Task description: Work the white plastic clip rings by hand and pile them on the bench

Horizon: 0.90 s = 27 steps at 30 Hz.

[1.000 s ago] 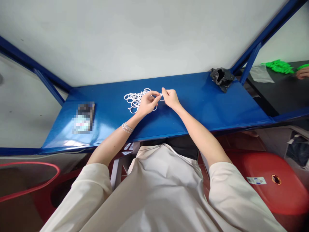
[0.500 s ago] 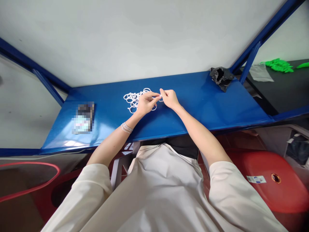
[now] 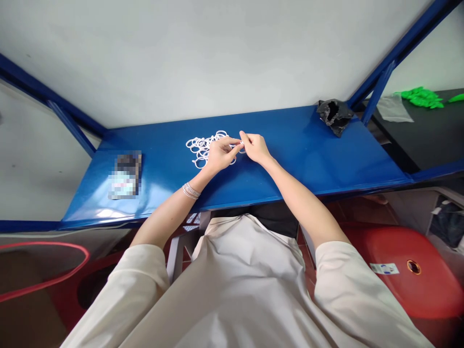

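White rings [image 3: 201, 150] lie by the left hand [image 3: 222, 154], whose grip now meets the right hand [image 3: 255, 147], both apparently pinching one ring [image 3: 241, 143].

Left hand [image 3: 222, 155] and right hand [image 3: 255, 148] reach forward, fingers [image 3: 246, 139] pinched, tips nearly touching

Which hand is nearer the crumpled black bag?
Right. The right hand sits left of the crumpled black bag; the left hand sits farther left, at the white rings.

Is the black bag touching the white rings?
Apart: the head view shows bare blue shelf between the black bag and the white rings.
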Available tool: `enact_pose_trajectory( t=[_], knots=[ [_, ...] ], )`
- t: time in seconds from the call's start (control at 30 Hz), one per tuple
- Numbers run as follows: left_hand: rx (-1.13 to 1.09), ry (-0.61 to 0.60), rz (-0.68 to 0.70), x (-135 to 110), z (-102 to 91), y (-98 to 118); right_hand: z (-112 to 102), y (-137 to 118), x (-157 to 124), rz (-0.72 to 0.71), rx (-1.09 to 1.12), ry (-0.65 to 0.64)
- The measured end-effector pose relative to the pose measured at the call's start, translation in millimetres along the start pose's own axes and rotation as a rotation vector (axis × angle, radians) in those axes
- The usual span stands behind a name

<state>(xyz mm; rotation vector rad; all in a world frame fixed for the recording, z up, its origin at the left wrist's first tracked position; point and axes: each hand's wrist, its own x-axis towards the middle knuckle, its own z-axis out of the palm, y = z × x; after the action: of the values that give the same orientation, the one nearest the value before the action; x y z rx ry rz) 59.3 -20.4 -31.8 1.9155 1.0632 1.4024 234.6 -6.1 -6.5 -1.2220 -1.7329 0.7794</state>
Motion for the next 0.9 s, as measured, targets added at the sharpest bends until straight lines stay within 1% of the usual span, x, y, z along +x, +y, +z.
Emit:
enact_pose_trajectory(
  t=[0.23,0.4,0.53,0.67,0.8,0.9],
  knots=[
    [-0.033,-0.012,-0.005,-1,0.7,-1,1,5,0,-0.047,0.009,-0.016],
    [-0.044,-0.042,-0.031,-1,-1.7,0,0,3,-1,-0.044,0.024,-0.07],
    [-0.071,-0.055,-0.005,-1,-1.3,0,-2,-3,-3,-0.03,0.066,-0.102],
    [-0.063,-0.036,0.028,0,-0.5,-2,-4,-8,-5,-0.012,0.083,-0.104],
    [-0.066,-0.022,0.034,2,-1.7,-3,-3,-10,-3,0.052,0.173,-0.08],
    [-0.084,-0.022,0.076,3,-3.3,-3,-4,-12,0,0.187,0.327,-0.129]
  ],
)
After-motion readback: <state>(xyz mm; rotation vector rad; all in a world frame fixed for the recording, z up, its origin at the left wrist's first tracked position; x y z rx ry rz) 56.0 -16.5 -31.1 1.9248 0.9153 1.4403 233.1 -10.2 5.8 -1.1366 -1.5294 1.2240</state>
